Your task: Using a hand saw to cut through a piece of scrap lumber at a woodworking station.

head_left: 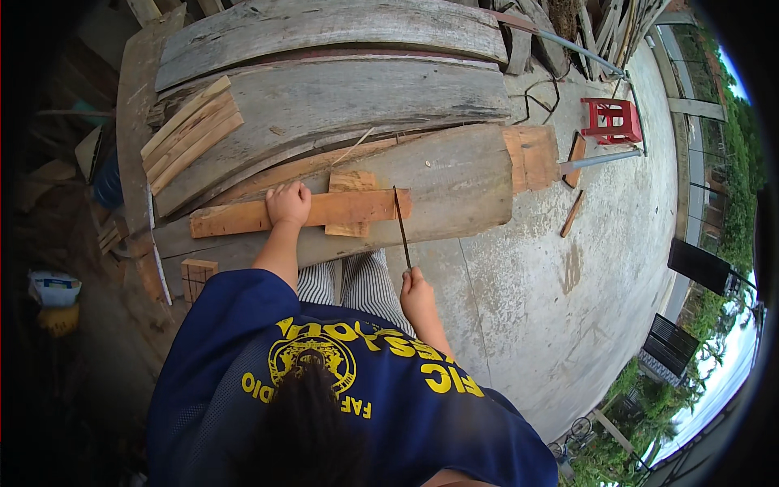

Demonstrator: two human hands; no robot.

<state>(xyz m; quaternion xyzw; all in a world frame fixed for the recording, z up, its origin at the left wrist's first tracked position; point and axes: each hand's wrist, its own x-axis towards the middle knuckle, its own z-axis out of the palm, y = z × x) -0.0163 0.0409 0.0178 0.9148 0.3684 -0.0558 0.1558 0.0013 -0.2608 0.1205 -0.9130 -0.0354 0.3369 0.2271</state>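
A reddish-brown wooden board point(357, 208) lies crosswise in front of me on a short wooden block point(351, 180), which sticks out above and below it. My left hand point(288, 203) bears down on the board left of that block, fingers curled over it. In my right hand point(418, 294) is the handle end of a handsaw point(402, 226). Its thin dark blade is seen nearly edge-on and crosses the board close to the right end. Whether the blade has cut into the wood cannot be made out. The handle is mostly hidden by my fingers.
Wide grey planks point(349, 89) form the work surface. Several light wood strips point(195, 130) lie at its left, and a marked wood block point(199, 276) sits nearer me. A red stool point(610, 122) and wood offcuts point(573, 213) are on the concrete floor at right.
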